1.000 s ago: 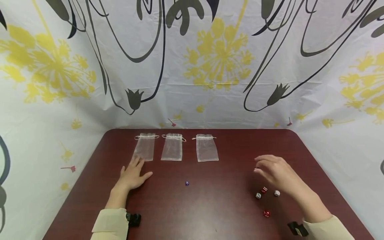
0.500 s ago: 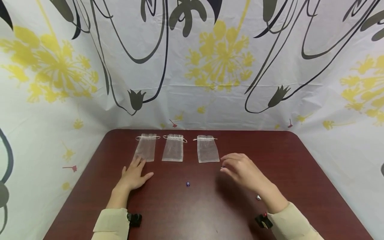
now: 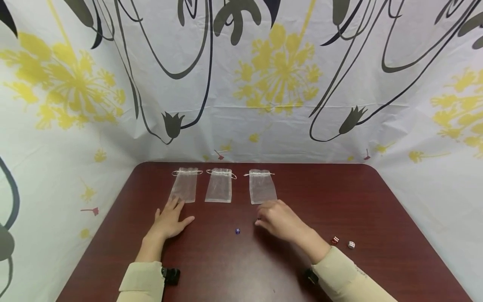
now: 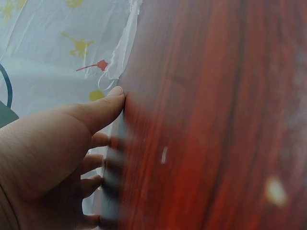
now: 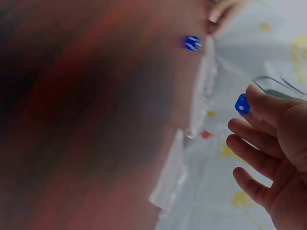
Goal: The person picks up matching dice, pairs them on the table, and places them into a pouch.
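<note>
Between thumb and index finger, my right hand [image 3: 284, 221] pinches a blue die [image 5: 242, 103], its white pips plain in the right wrist view. A second blue die [image 3: 237, 231] lies on the table just left of that hand. My left hand [image 3: 167, 223] rests with fingers spread, fingertips at the lower edge of the left sheer drawstring bag [image 3: 185, 184]. The middle drawstring bag [image 3: 219, 187] and the right drawstring bag [image 3: 262, 186] lie flat beside it along the back. My right hand is right below the right bag.
A red die [image 3: 334, 240] and a white die [image 3: 351, 244] lie to the right, beyond the right forearm. The dark red table [image 3: 211, 268] ends at a patterned cloth [image 3: 226, 126] behind and at the sides.
My right hand has moved left across the table with the blue die, from beside the red and white dice to near the other blue die. The left hand stays in place.
</note>
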Available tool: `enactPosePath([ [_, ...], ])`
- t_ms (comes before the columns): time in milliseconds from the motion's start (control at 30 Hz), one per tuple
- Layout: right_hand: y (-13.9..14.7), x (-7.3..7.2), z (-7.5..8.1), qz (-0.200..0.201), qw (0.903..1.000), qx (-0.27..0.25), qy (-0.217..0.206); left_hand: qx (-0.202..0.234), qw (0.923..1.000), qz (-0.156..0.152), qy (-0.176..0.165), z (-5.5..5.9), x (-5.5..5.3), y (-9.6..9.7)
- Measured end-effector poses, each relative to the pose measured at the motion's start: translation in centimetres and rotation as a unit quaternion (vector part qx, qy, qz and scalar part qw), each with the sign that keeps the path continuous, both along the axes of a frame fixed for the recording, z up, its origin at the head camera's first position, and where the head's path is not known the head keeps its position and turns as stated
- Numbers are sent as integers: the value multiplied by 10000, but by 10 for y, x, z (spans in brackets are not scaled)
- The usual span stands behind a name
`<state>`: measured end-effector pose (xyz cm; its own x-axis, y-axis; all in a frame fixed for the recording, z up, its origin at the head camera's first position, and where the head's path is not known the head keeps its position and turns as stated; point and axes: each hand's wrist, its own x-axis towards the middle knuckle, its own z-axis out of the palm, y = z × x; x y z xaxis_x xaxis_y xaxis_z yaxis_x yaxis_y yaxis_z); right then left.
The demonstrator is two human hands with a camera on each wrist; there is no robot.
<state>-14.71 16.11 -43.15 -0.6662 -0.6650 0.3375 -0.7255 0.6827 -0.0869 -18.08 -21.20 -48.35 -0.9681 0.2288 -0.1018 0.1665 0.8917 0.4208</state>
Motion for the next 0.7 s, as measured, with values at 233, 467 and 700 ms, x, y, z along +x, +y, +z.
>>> enactPosePath([
  [233,-13,4,-22,-67,9976,618,-315,-17,10000,5,-18,0,0,0],
  [467,-16,8,-36,23,9948,901,-480,12,10000,13,-34,2,3,0],
  [700,-14,6,-38,71,9962,757,-428,-5,10000,45,-2,0,-2,0],
])
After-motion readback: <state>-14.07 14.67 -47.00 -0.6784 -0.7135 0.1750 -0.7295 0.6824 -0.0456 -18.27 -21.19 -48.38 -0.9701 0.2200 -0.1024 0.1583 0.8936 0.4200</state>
